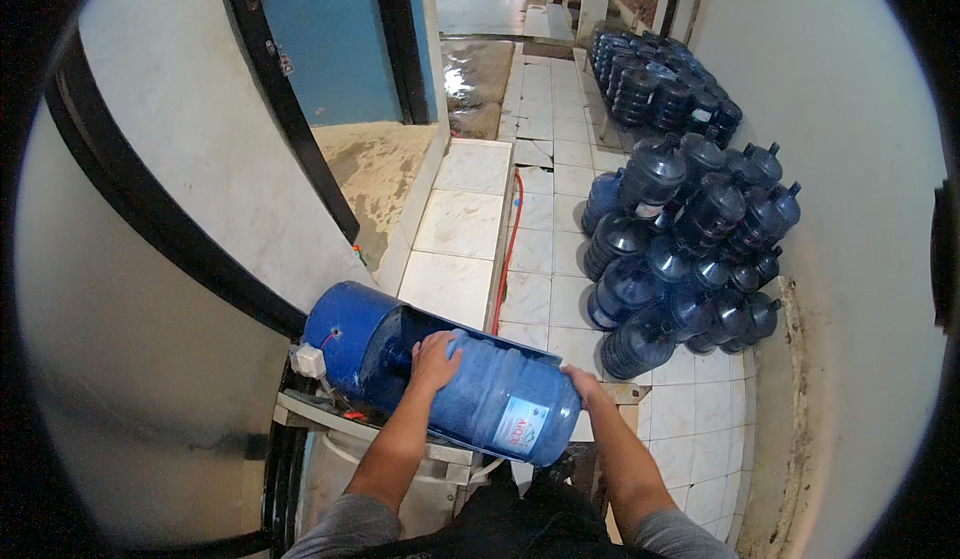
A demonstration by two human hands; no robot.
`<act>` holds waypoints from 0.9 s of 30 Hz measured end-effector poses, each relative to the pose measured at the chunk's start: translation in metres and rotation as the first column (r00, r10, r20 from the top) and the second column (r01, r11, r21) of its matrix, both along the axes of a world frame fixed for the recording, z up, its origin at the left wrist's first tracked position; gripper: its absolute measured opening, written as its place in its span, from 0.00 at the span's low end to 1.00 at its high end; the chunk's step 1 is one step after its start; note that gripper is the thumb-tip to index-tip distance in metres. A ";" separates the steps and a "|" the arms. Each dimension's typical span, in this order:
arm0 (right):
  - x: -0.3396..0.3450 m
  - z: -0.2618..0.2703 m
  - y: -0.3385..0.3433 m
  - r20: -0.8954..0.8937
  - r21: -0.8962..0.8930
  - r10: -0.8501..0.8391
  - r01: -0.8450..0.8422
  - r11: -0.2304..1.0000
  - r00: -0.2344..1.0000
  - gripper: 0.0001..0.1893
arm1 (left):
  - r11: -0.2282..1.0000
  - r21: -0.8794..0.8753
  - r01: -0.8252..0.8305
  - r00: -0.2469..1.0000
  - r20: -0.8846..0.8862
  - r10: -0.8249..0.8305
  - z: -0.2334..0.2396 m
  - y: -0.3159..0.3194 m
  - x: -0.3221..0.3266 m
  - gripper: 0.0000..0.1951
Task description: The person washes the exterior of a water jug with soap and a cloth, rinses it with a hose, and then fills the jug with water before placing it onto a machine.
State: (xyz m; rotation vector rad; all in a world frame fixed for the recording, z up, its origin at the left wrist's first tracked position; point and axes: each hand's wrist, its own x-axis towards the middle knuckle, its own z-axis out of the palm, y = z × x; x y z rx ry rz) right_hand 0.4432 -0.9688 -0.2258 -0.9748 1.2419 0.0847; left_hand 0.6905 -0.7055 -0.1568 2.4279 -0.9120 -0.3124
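A blue plastic water jug [487,386] with a label lies on its side in a blue half-open drum [337,334] on a metal stand. Its neck points left, towards the closed end of the drum. My left hand [435,361] rests on the jug's shoulder beside the neck, fingers spread over it. At the jug's base, my right hand [583,384] presses against the right edge, its fingers partly hidden. A small white box [308,361] with a red wire is fixed at the drum's left side.
Many empty-looking water jugs [667,259] stand stacked on the tiled floor at right, with more jugs [652,78] behind them along the wall. A red hose [513,251] runs beside the tiled step [457,221]. A doorway with a black frame [300,101] is at left.
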 end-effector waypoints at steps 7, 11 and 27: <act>-0.054 0.047 0.093 0.105 -0.711 0.074 0.023 0.702 0.992 0.45 | 0.997 0.019 0.072 0.997 -0.032 -0.072 -0.008 -0.006 0.001 0.25; -0.073 0.046 0.131 0.265 -0.831 0.158 0.142 0.538 0.951 0.51 | 0.975 0.205 0.086 0.995 -0.062 -0.075 0.015 -0.010 -0.012 0.29; -0.049 0.074 0.080 -0.002 -0.754 0.290 -0.192 0.629 0.957 0.47 | 0.981 0.189 0.036 0.999 -0.019 -0.033 0.027 -0.024 -0.014 0.48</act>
